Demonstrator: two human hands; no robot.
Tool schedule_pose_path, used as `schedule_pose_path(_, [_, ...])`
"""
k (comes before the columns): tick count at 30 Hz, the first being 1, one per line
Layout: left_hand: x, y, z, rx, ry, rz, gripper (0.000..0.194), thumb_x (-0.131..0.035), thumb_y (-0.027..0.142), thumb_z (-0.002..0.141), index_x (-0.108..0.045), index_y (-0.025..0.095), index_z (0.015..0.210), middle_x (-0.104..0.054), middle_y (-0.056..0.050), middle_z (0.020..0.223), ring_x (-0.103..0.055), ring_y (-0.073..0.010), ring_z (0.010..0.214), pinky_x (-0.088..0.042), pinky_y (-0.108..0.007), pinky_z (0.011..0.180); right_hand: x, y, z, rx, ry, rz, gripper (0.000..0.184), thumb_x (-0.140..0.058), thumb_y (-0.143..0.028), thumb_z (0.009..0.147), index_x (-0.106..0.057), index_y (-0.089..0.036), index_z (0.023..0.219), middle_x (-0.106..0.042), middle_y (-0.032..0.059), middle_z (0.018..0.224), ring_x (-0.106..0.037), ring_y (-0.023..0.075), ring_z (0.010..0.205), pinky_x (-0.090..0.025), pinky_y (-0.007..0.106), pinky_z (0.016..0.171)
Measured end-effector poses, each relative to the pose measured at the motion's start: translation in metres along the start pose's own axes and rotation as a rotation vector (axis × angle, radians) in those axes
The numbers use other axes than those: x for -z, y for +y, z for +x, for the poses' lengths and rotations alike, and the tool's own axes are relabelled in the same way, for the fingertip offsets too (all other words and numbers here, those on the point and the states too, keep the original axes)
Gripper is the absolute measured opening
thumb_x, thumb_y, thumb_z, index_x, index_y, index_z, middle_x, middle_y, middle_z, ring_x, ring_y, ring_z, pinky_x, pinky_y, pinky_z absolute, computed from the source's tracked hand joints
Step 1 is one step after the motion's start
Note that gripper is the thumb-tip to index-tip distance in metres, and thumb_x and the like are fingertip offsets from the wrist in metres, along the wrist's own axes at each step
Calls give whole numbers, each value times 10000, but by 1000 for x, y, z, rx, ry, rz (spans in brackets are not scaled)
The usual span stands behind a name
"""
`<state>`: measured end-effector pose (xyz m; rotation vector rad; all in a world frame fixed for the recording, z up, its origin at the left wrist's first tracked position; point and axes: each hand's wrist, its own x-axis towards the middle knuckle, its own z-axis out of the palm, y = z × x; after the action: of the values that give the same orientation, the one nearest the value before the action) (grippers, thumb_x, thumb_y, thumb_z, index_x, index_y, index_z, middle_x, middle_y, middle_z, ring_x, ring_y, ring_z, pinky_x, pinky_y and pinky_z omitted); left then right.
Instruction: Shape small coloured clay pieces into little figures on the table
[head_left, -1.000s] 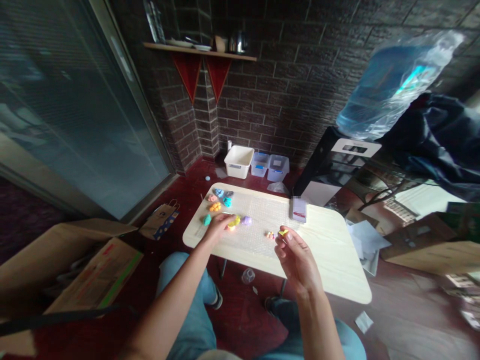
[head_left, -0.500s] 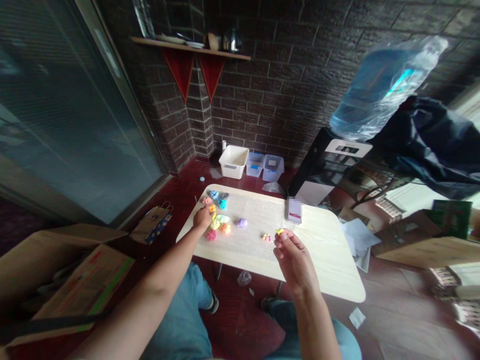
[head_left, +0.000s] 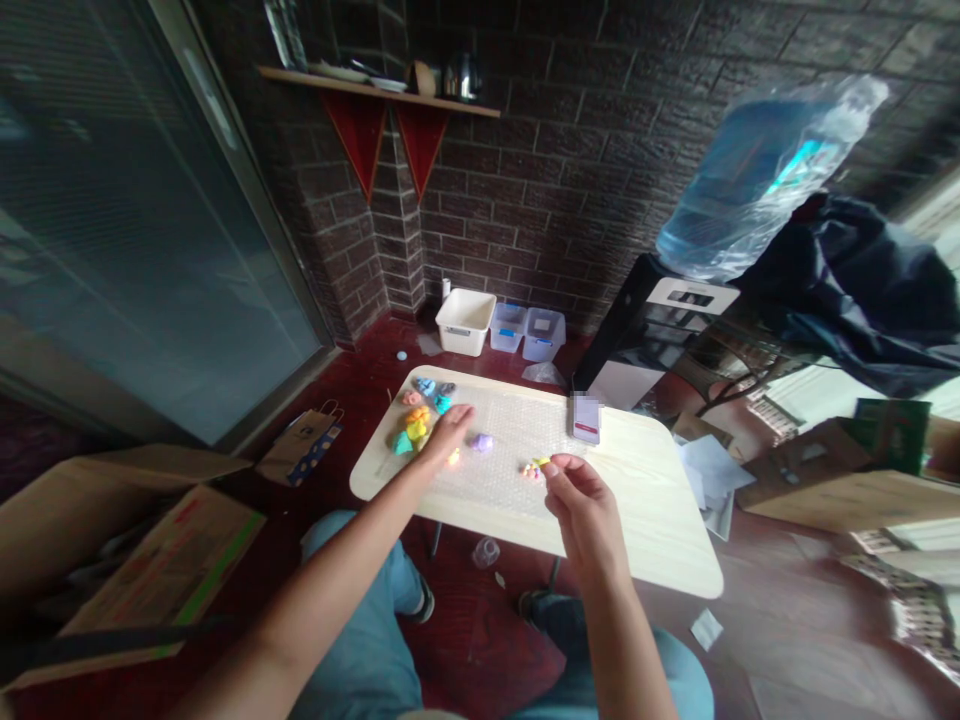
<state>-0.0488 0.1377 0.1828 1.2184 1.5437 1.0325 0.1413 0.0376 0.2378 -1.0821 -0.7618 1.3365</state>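
The left hand (head_left: 448, 437) has drawn away from the yellow lump (head_left: 416, 430) at its nine o'clock, seemingly set down; whether it holds anything cannot be told. At ten o'clock the right hand (head_left: 581, 492) pinches a small yellow piece (head_left: 543, 462), now nearer the multicoloured cluster (head_left: 531, 471).

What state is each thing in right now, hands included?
Right hand: pinching a small yellow piece
Left hand: by the colored lumps, grip unclear
Purple lump: apart, on the bubble wrap
White bin: open, lidless
Cardboard box at left edge: open
Water bottle: on its dispenser, plastic-wrapped
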Motion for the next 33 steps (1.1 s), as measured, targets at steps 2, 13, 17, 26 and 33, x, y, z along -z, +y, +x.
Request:
schedule_pose_path(2, [-20, 25, -33, 11, -194, -126, 488, -405, 530, 914, -677, 146, 1043, -692, -137, 1058, -650, -223, 992, -513, -347, 868, -6, 3, -3, 102, -26, -228, 207, -762, -354, 720, -649, -192, 779, -614, -21, 695, -458, 82, 547, -357, 209, 502])
schedule_pose_path(13, [-43, 65, -111, 360, -571, -1315, 277, -446, 136, 923, -654, 115, 1105, -690, -97, 1129, -640, -145, 1044, -460, -225, 933, -11, -14, -21, 664, -27, -739, 272, -461, -331, 951, -699, -208, 999, -652, 85, 1066, -584, 217, 1028, -472, 397, 899])
schedule_pose_path(17, [-54, 72, -124, 273, -656, -1392, 353, -430, 214, 937, -596, 171, 1246, -634, -82, 1260, -542, -184, 1222, -398, -294, 1049, -25, -13, -8, 747, -76, -912, 461, -277, -384, 998, -406, -226, 1412, -336, 90, 1522, -248, 238, 1425, -172, 544, 1147])
schedule_pose_path(26, [-71, 65, -123, 49, -454, -1423, 488, -261, 390, 966, -311, 364, 1451, -313, 38, 1546, -161, -179, 1460, -145, -422, 1186, -48, 4, -18, 759, -142, -1162, 555, -120, -442, 991, -50, -288, 1520, 93, 17, 1602, 71, 280, 1463, -79, 612, 1136])
schedule_pose_path(33, [-67, 84, -137, 126, -564, -1434, 528, -301, 446, 956, -277, 329, 1470, -307, 19, 1550, -188, -205, 1455, -134, -416, 1192, -41, -3, -13, 783, -101, -1210, 543, -116, -371, 997, -5, -272, 1520, 72, 33, 1605, 82, 284, 1461, -59, 628, 1129])
